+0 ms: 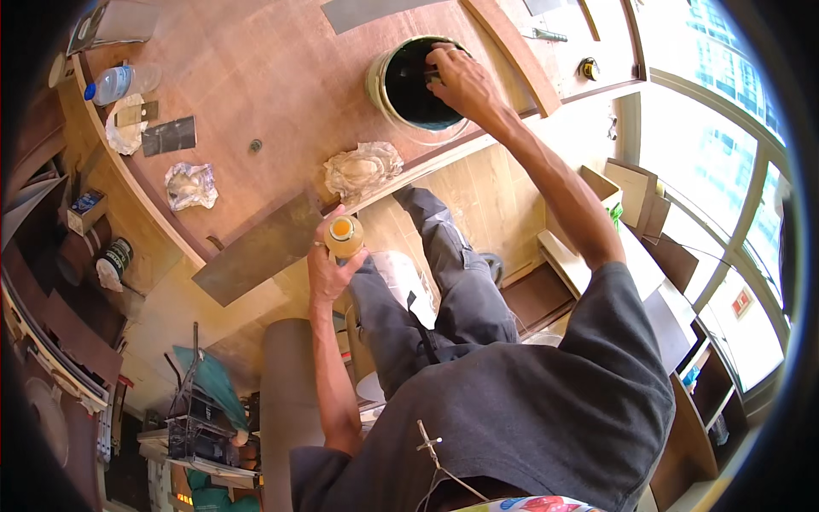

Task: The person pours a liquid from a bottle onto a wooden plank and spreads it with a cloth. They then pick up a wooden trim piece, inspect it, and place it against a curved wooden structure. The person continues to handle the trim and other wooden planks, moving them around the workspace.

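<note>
My left hand (323,266) is wrapped around a small bottle (345,247) with a round orange top, upright near the table's front edge. My right hand (466,83) reaches over the rim of a pale bucket (375,89), its bent fingers down inside the opening. Dark contents (420,101) fill the bucket's inside. Those fingers are closed together, and what they grip, if anything, is too hard to make out. Beside the bucket lies a crumpled, stained cloth or paper (363,167). A flat dark board (258,247) juts past the table edge beside my left hand.
On the wooden tabletop (264,85) are a water bottle (126,83), another crumpled wad (190,186), a dark flat piece (170,136) and a small round lid (255,146). A wooden strip (516,60), a brush (546,35) and a tape measure (589,68) lie beyond the bucket.
</note>
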`<act>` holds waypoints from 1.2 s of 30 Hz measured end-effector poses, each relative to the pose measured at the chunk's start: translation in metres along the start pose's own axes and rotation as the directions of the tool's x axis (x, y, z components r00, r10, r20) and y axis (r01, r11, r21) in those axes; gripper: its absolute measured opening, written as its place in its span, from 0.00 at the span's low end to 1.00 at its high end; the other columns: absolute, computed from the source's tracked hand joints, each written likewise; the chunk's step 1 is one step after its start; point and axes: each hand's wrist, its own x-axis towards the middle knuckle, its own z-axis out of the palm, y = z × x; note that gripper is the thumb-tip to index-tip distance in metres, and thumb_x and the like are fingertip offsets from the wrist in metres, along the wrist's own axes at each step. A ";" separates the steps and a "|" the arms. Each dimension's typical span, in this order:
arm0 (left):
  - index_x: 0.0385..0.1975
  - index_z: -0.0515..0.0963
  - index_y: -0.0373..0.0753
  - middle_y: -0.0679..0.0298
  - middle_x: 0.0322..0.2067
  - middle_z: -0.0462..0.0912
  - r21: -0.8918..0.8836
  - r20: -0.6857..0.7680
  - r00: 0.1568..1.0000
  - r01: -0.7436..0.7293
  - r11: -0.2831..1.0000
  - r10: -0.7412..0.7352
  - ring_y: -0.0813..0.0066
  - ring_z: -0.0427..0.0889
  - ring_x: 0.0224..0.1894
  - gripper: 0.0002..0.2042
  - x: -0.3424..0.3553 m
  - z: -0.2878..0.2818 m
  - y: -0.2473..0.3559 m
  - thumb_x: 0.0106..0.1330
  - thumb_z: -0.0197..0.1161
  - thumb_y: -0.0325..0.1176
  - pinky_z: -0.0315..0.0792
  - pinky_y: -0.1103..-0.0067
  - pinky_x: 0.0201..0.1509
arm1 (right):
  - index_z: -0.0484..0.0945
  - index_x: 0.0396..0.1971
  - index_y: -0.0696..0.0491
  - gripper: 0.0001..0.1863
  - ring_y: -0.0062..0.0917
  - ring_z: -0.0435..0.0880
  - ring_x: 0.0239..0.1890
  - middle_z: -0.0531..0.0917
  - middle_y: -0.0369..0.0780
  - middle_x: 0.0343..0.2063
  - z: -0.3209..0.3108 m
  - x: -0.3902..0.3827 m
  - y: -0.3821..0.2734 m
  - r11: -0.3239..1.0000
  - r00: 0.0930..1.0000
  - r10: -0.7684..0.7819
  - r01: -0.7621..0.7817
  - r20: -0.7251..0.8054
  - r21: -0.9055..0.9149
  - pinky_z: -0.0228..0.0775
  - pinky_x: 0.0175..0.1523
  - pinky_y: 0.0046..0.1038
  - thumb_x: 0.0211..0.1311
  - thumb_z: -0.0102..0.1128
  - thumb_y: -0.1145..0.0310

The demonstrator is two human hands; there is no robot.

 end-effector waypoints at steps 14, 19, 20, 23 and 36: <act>0.65 0.66 0.39 0.55 0.64 0.72 -0.068 -0.056 0.998 -0.034 0.997 0.030 0.67 0.77 0.59 0.37 -0.015 0.008 -0.003 0.52 0.75 0.24 0.72 0.72 0.63 | 0.83 0.39 0.54 0.10 0.30 0.82 0.42 0.84 0.41 0.36 0.021 0.006 0.001 0.660 0.926 -0.069 0.321 0.371 -0.679 0.69 0.43 0.32 0.59 0.61 0.69; 0.65 0.66 0.39 0.55 0.62 0.74 -0.042 -0.055 0.998 -0.022 0.999 0.020 0.66 0.78 0.58 0.37 -0.018 0.004 -0.004 0.52 0.75 0.24 0.72 0.72 0.62 | 0.84 0.35 0.53 0.07 0.30 0.84 0.40 0.85 0.41 0.33 -0.052 -0.017 -0.024 0.669 0.925 -0.067 0.320 0.374 -0.671 0.69 0.41 0.30 0.56 0.63 0.71; 0.65 0.66 0.39 0.55 0.62 0.74 -0.034 -0.060 0.998 -0.035 0.999 0.033 0.66 0.78 0.58 0.37 -0.018 0.004 -0.004 0.52 0.75 0.24 0.72 0.72 0.62 | 0.85 0.33 0.53 0.06 0.30 0.84 0.39 0.85 0.40 0.32 -0.065 -0.018 -0.028 0.668 0.912 -0.019 0.317 0.410 -0.674 0.69 0.40 0.30 0.56 0.63 0.71; 0.65 0.66 0.39 0.55 0.61 0.75 0.014 -0.052 0.997 -0.053 0.998 0.054 0.66 0.78 0.57 0.37 -0.017 0.002 0.001 0.53 0.75 0.24 0.72 0.72 0.62 | 0.88 0.29 0.49 0.05 0.30 0.87 0.37 0.88 0.38 0.31 -0.085 -0.008 -0.041 0.681 0.842 0.071 0.351 0.535 -0.643 0.71 0.34 0.32 0.56 0.63 0.70; 0.66 0.66 0.39 0.57 0.59 0.76 -0.048 -0.068 0.995 -0.075 0.996 0.071 0.66 0.78 0.58 0.38 -0.012 0.012 0.004 0.53 0.75 0.25 0.72 0.72 0.62 | 0.89 0.40 0.47 0.11 0.30 0.89 0.41 0.90 0.38 0.40 0.025 0.031 -0.010 0.724 0.742 0.134 0.379 0.657 -0.577 0.81 0.37 0.34 0.60 0.61 0.69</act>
